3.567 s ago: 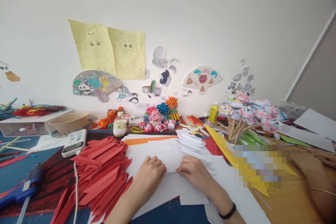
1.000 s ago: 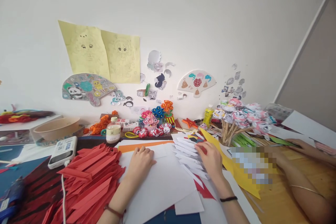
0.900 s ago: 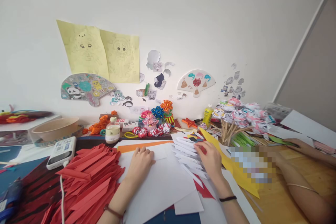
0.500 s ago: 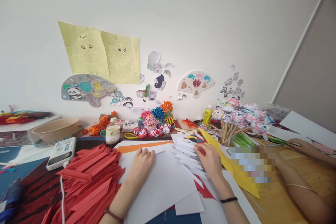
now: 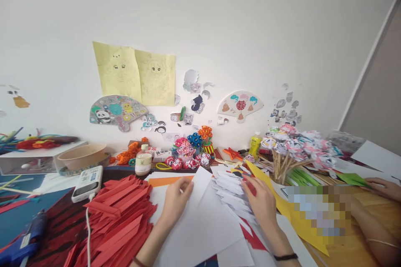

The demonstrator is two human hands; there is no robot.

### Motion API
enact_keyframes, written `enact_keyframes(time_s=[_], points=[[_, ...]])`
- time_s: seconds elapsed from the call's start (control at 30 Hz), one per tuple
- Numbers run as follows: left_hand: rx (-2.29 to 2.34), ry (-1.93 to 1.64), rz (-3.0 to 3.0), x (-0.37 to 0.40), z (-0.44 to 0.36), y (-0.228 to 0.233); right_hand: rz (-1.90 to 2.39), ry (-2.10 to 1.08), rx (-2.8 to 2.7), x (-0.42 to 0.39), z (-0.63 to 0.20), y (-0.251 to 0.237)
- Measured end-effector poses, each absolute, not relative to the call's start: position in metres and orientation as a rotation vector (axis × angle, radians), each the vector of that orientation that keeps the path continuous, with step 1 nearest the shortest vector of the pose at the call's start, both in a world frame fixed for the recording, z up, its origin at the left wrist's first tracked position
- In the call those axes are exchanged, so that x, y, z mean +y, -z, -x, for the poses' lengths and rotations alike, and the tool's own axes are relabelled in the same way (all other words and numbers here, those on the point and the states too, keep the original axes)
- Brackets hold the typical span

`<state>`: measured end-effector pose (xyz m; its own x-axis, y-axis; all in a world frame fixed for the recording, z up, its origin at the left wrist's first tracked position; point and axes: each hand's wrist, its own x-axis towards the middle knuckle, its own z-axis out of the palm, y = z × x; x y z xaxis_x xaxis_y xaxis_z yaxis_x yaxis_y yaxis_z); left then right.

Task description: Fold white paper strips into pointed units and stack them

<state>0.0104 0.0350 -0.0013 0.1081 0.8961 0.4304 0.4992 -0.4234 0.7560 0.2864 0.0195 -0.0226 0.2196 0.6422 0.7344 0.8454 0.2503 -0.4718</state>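
My left hand (image 5: 178, 198) pinches a white paper strip (image 5: 202, 185) between thumb and fingers, its top end raised over the white sheets (image 5: 194, 233). Over the right edge of a pile of folded white paper strips (image 5: 230, 194) is my right hand (image 5: 261, 202). Its thumb and forefinger are apart, with the tips at the pile. Left of my left forearm lies a large heap of folded red paper strips (image 5: 125, 217). An orange sheet (image 5: 163, 181) shows behind my left hand, and yellow paper (image 5: 291, 217) is beside my right.
A co-worker's hand (image 5: 384, 187) holds green paper (image 5: 354, 179) at the right. Paper flowers on sticks (image 5: 297, 146), a bottle (image 5: 143, 161) and small ornaments line the wall. A corded white power bank (image 5: 87, 183) and a blue glue gun (image 5: 31, 233) are at the left.
The view has shifted left. My left hand has lifted the end of a white strip off the sheets. My right hand stays at the pile. The co-worker's green paper has moved.
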Motion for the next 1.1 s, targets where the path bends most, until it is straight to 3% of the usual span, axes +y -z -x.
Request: enact_keyframes(time_s=[0.07, 0.23, 0.3, 0.47, 0.73, 0.9, 1.1], points=[[1.252, -1.279, -1.882, 0.035, -0.014, 0.002, 1.362, 0.07, -1.405, 0.017, -0.269, 0.017], [1.19, -1.333, -1.868, 0.031, -0.017, -0.002, 1.073, -0.766, -1.396, 0.027, -0.204, 0.003], [1.219, -1.363, -1.92, 0.03, -0.015, -0.002, 0.977, -0.889, -1.431, 0.036, -0.184, 0.001], [1.495, -1.381, -2.272, 0.03, -0.01, 0.005, 0.965, -0.957, -1.334, 0.047, -0.169, 0.012], [1.468, -0.944, -3.101, 0.026, -0.013, 0.015, 0.917, -0.966, -1.412, 0.041, -0.181, 0.019], [1.385, -1.066, -2.952, 0.019, -0.019, 0.008, 0.915, -0.904, -1.45, 0.039, -0.184, 0.017], [1.375, -1.355, -2.08, 0.019, -0.024, -0.003, 0.92, -0.876, -1.594, 0.033, -0.185, 0.016]])
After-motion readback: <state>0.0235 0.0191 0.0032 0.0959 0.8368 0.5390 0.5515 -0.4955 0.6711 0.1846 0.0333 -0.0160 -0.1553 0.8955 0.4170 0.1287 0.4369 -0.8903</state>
